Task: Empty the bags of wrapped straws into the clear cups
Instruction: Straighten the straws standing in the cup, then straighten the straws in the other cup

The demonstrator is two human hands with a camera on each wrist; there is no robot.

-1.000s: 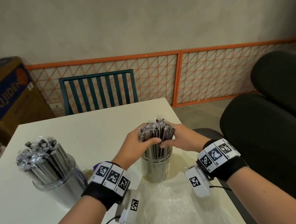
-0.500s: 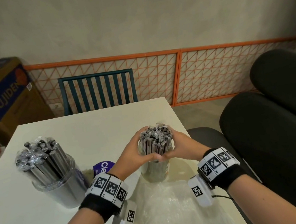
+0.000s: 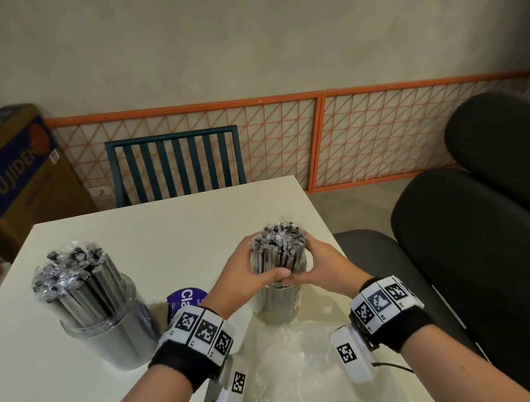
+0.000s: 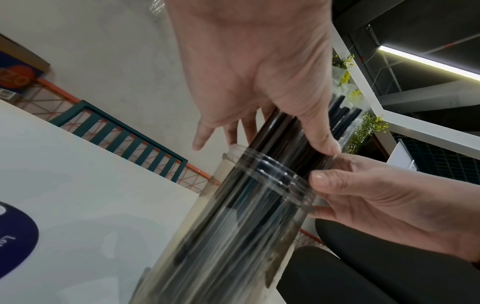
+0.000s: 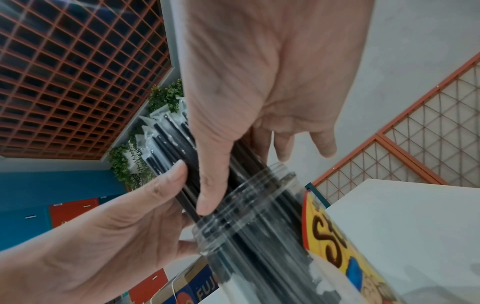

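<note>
The left hand (image 3: pixel 248 280) and right hand (image 3: pixel 323 267) curl round the bundle of wrapped straws (image 3: pixel 279 245) just above the rim of the near clear cup (image 3: pixel 277 305), thumbs meeting in front, with the straws standing in it. An emptied bag (image 3: pixel 303 377) lies crumpled on the surface (image 3: pixel 164 229) just before that cup, and the far-left clear cup (image 3: pixel 111 334) already stands packed with straws. Both cups look filled, so I judge the task nearly done; no full bag shows.

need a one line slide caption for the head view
Both hands, left and right, grip a bundle of wrapped straws standing in a clear cup near the table's right edge.
</note>
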